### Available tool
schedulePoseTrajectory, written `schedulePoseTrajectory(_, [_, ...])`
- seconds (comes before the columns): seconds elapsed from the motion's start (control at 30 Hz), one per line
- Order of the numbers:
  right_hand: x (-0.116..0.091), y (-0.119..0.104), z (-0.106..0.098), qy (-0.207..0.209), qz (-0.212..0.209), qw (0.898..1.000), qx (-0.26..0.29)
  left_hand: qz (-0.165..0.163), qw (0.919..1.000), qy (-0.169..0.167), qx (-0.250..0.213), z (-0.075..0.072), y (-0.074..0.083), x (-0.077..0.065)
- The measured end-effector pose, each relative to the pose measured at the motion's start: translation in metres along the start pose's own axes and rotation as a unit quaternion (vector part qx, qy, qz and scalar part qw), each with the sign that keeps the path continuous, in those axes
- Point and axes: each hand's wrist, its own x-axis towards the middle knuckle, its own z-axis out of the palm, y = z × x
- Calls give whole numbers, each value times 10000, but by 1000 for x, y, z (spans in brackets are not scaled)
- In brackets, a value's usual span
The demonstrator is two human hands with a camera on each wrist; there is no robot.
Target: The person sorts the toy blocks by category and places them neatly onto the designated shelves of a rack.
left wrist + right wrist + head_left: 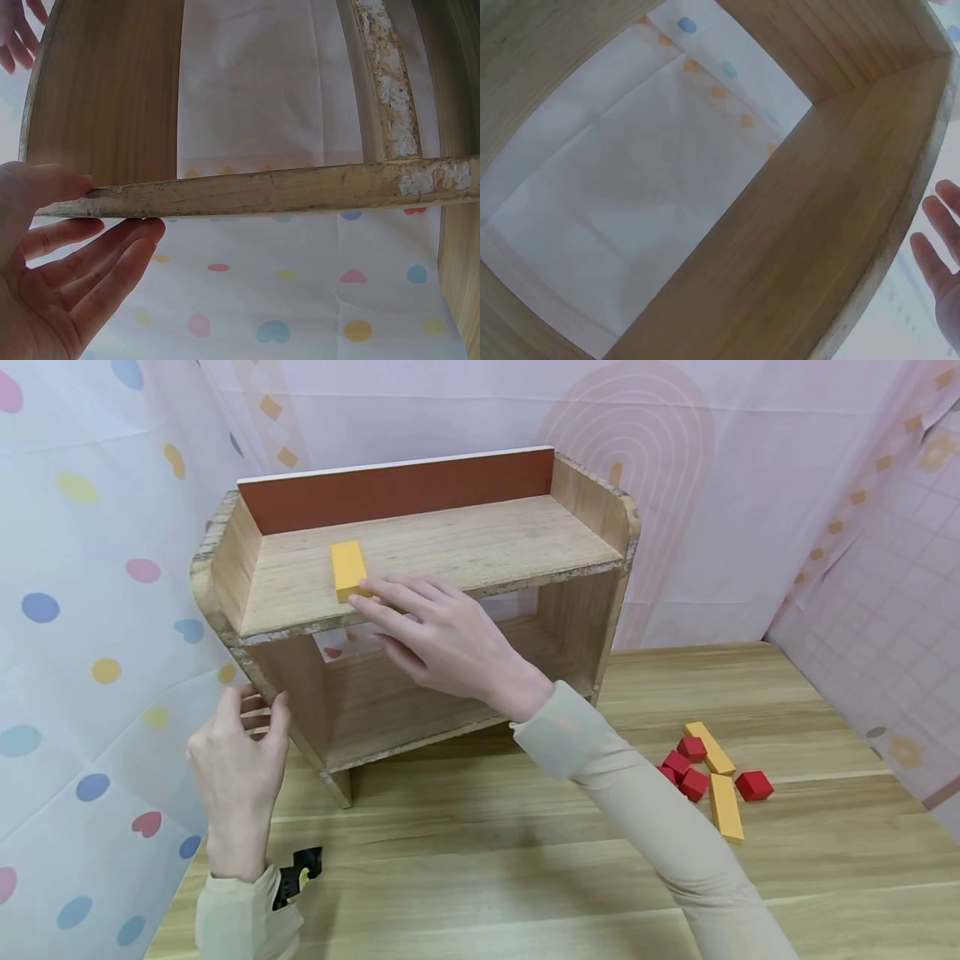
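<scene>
A wooden shelf unit (465, 539) stands on the table, its top board edged by low sides. Near the left end of that board lies a yellow rectangular block (347, 565). My right hand (453, 639) reaches over the front edge with straight fingers, its fingertips touching the block's near end. In the right wrist view, fingers of the hand (941, 255) appear beyond the board, without the block. My left hand (236, 756) grips the front edge of the left side panel (247, 193), thumb on one face and fingers on the other.
On the table (450, 877) to the right lie several red cubes (753, 786) and two more yellow blocks (725, 807). A white back strip (397, 464) with a brown face rises behind the top board. Patterned cloth (82, 610) hangs at the left and behind.
</scene>
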Motion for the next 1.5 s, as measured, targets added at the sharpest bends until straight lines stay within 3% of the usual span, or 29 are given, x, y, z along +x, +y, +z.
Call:
schedulePoseTrajectory(0.23, [-27, 9, -9, 695, 28, 9953, 676, -8, 10000, 12, -25, 0, 0, -1])
schedulePoseTrajectory(0.5, [-69, 29, -16, 963, 423, 9866, 1247, 8, 10000, 24, -49, 1, 0, -1])
schedulePoseTrajectory(0.67, [-106, 41, -18, 728, 868, 9783, 1733, 6, 10000, -2, -57, 1, 0, 0])
schedulePoseTrajectory(0.83, [-150, 53, -12, 421, 1237, 9633, 2344, 22, 10000, 3, -60, 1, 0, 0])
schedulePoseTrajectory(0.97, [-187, 61, -9, -235, 1806, 9442, 2743, 28, 10000, 15, -85, 1, 1, 0])
schedulePoseTrajectory(1.03, [-204, 66, -9, -663, 2157, 9305, 2885, 34, 9999, 19, -95, 1, 1, 1])
schedulePoseTrajectory(1.17, [-233, 75, -11, -1483, 2860, 8903, 3218, 36, 9999, 24, -119, 1, 1, 1])
schedulePoseTrajectory(1.3, [-257, 86, -11, -2206, 3408, 8381, 3644, 35, 9999, 21, -127, 1, 0, 1])
schedulePoseTrajectory(1.37, [-268, 91, -9, -2537, 3649, 8071, 3888, 33, 9999, 19, -114, 0, 0, 1])
schedulePoseTrajectory(1.5, [-284, 99, -5, -3055, 3963, 7545, 4246, 5, 10000, 8, -93, 0, 0, 0])
